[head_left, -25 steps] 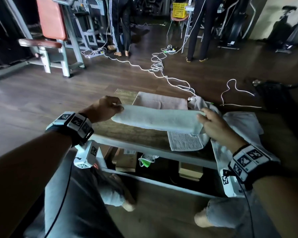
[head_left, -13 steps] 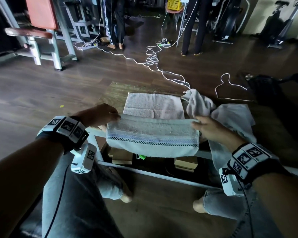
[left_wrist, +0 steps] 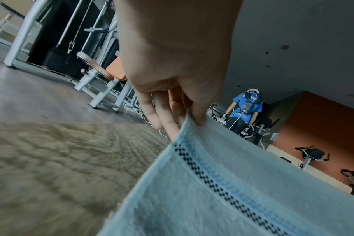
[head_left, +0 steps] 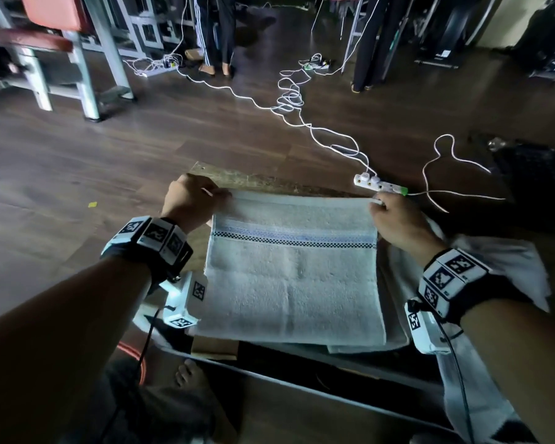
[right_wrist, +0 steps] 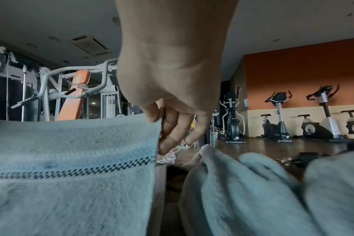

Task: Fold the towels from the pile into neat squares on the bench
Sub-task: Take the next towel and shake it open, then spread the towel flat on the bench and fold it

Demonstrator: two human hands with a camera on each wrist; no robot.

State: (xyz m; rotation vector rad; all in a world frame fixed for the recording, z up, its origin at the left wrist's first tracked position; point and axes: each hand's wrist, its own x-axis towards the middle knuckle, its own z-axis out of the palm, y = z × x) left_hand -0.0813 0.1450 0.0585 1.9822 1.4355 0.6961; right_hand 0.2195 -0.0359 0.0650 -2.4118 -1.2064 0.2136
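A pale folded towel (head_left: 292,277) with a blue stripe and a black checked band lies spread on the wooden bench (head_left: 269,181). My left hand (head_left: 193,200) pinches its far left corner; the left wrist view shows thumb and fingers (left_wrist: 198,118) nipping the towel (left_wrist: 222,183) edge. My right hand (head_left: 398,216) pinches the far right corner, seen in the right wrist view as a fingertip (right_wrist: 154,118) on the towel (right_wrist: 71,159) corner. The pile of loose towels (head_left: 494,261) lies at the right, under my right wrist, also bunched up (right_wrist: 253,183) in the right wrist view.
A white power strip (head_left: 378,184) with trailing cables (head_left: 302,100) lies just beyond the bench's far edge. Gym machines (head_left: 77,43) stand at the back left, exercise bikes (right_wrist: 313,119) along the wall. People's legs (head_left: 215,33) stand beyond. Boxes (head_left: 215,344) sit under the bench.
Both hands have carried the towel forward from in front of the bench and laid it out flat on top, covering the pink folded towel seen before. The head view has tilted downward.
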